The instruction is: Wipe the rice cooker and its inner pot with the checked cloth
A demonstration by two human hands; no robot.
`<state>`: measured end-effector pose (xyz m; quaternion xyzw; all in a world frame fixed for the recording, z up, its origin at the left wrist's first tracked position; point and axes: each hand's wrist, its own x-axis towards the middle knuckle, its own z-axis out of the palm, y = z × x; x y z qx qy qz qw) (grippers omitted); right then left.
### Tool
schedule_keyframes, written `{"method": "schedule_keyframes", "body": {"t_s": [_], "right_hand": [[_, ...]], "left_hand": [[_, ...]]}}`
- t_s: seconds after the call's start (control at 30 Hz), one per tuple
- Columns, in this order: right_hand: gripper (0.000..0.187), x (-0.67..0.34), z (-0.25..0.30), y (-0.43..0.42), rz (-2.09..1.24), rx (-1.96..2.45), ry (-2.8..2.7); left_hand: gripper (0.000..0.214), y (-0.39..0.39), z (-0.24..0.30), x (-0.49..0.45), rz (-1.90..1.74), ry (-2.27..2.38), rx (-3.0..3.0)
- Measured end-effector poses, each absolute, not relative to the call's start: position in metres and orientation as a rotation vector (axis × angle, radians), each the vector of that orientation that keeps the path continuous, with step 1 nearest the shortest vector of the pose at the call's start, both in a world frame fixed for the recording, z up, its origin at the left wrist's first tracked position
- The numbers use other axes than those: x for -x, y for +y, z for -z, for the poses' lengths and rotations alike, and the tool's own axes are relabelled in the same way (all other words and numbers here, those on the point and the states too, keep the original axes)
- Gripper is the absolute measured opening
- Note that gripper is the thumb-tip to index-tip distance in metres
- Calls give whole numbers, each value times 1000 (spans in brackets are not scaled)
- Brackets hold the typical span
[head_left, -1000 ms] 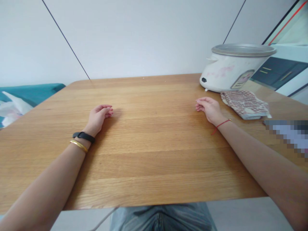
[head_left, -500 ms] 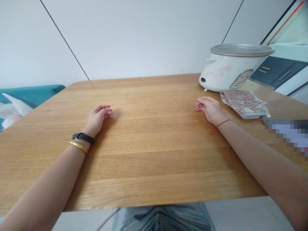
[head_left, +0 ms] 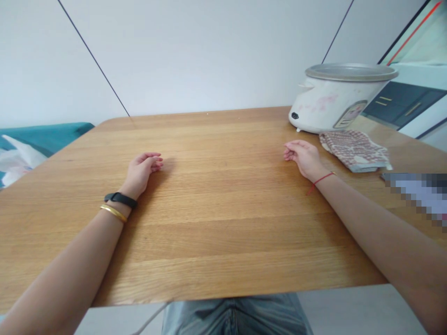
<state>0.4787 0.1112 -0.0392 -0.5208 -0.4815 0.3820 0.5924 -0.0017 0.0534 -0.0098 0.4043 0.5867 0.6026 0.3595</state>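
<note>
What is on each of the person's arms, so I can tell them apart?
The left arm wears a black wristband and, just behind it, a smooth gold bangle. The right arm wears a thin red string bracelet with a loose end. No sleeves show on either.

The left hand (head_left: 142,171) and right hand (head_left: 303,158) partly hide their curled fingers. A pixelated object (head_left: 421,193) is cut by the right edge, its details masked; the pot's label (head_left: 351,114) is too blurred to read. The left edge crops a white bag (head_left: 21,160), the bottom edge the jeans (head_left: 232,318).
</note>
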Motion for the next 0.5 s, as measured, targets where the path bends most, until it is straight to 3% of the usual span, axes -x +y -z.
{"method": "schedule_keyframes", "body": {"t_s": [0.5], "right_hand": [[15, -477, 39, 110, -881, 1213, -1122]], "left_hand": [[14, 54, 9, 1, -1542, 1538, -1054]]}}
